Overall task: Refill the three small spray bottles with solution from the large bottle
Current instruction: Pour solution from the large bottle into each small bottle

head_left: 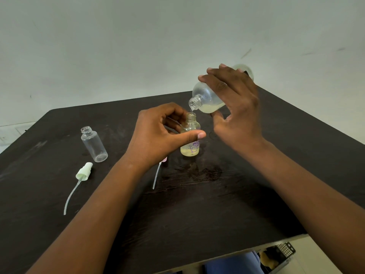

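Observation:
My right hand grips the large clear bottle, tilted with its open neck down to the left. A thin stream of pale yellow solution falls from it into a small bottle with a purple print, standing upright on the dark table. My left hand is closed around that small bottle; a little yellowish liquid shows at its bottom. A second small bottle, clear, uncapped and seemingly empty, stands to the left. A third small bottle is not in view.
A pale green spray cap with its long dip tube lies on the table at the left. A pink spray cap and tube lie partly hidden under my left wrist. A wet patch spreads in front of the small bottle. A white wall is behind.

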{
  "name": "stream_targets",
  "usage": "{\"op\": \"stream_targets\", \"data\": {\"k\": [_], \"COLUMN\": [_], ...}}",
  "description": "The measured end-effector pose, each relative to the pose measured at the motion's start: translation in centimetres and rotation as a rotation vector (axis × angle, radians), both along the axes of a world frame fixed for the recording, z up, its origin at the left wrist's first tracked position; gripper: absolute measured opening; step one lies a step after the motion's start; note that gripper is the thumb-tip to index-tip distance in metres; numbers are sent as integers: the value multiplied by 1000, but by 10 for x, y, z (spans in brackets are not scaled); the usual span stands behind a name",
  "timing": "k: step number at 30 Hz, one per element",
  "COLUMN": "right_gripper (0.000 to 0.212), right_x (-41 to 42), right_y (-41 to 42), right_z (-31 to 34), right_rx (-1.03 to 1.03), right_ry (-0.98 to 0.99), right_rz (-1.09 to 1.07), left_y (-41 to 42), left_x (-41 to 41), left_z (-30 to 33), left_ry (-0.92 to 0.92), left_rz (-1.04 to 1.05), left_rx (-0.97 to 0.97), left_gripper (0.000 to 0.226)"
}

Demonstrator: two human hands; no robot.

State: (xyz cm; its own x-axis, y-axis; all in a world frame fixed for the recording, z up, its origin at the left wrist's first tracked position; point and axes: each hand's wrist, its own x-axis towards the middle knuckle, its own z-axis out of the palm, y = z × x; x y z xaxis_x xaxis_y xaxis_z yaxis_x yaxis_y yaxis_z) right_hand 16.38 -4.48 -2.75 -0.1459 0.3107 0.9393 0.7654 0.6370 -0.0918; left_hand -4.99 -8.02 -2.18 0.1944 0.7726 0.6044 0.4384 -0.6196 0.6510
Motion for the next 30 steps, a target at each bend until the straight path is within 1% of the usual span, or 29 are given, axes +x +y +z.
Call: {"op": "stream_targets", "data": {"k": [30], "right_gripper": [72], "right_x": [0], "right_y": [-1], "right_z": [1], "right_rx": [-12], "right_ry": [8], "right_rz": [3], "left_y": [0], "left_x": [0], "left_z": [0], "left_ry": [-8], "left_rz": [-13], "left_rx": [-6], "left_gripper": [45]}}
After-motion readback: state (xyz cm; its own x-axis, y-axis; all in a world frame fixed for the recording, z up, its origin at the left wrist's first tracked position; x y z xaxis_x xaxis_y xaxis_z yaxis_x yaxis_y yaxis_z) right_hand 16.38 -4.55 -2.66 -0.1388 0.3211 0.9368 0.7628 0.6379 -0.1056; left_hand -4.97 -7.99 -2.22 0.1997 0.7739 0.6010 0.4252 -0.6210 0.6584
